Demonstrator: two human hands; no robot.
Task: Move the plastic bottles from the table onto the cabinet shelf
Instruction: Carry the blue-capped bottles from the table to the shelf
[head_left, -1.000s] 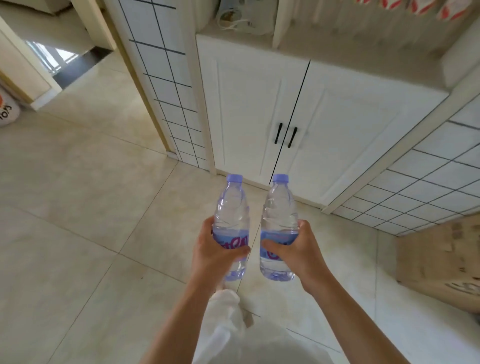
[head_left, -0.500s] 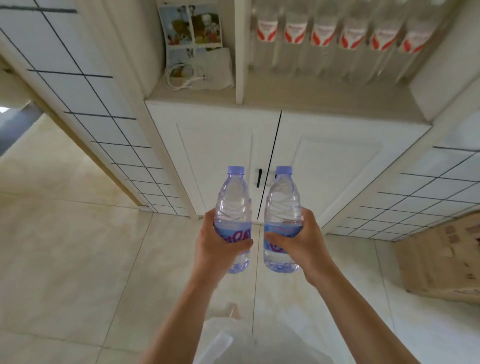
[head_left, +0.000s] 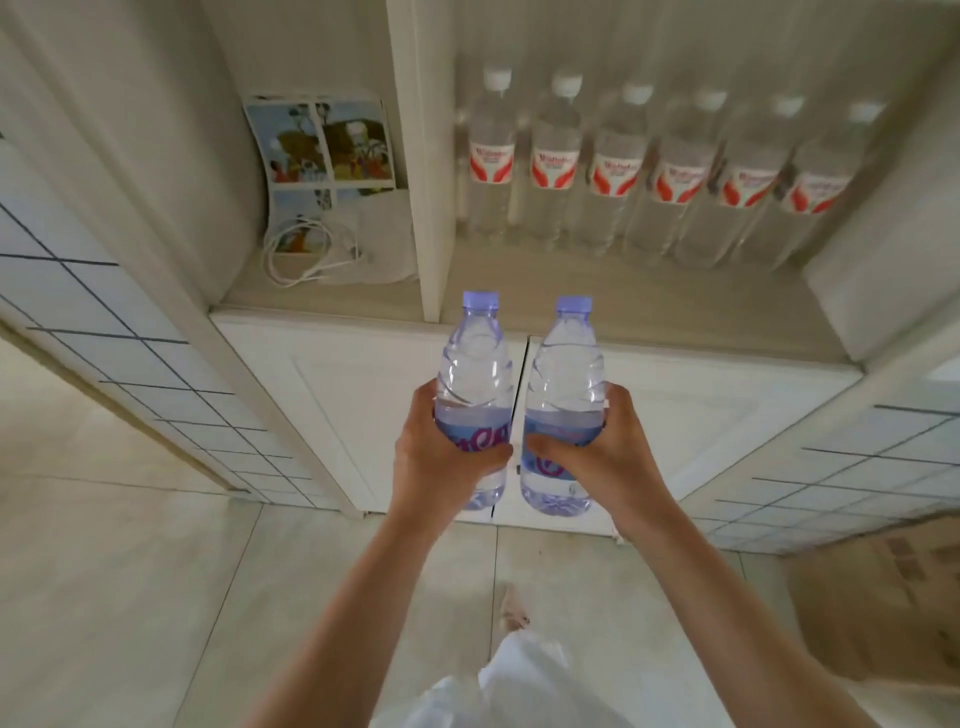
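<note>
While left hand (head_left: 441, 457) grips bottle (head_left: 474, 374) | label part-hidden

Beyond the fingertips (head_left: 610, 395), the cabinet shelf (head_left: 623, 306) bears six blurred red-labelled bottles (head_left: 618, 171); leftward, a white cable (head_left: 306, 249), seemingly.

Held bottles (head_left: 514, 400) side by side before shelf (head_left: 623, 301).

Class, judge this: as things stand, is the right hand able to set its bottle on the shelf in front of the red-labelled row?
Probably yes: the right hand holds its bottle upright, and the shelf before the red-labelled row lies bare.
</note>
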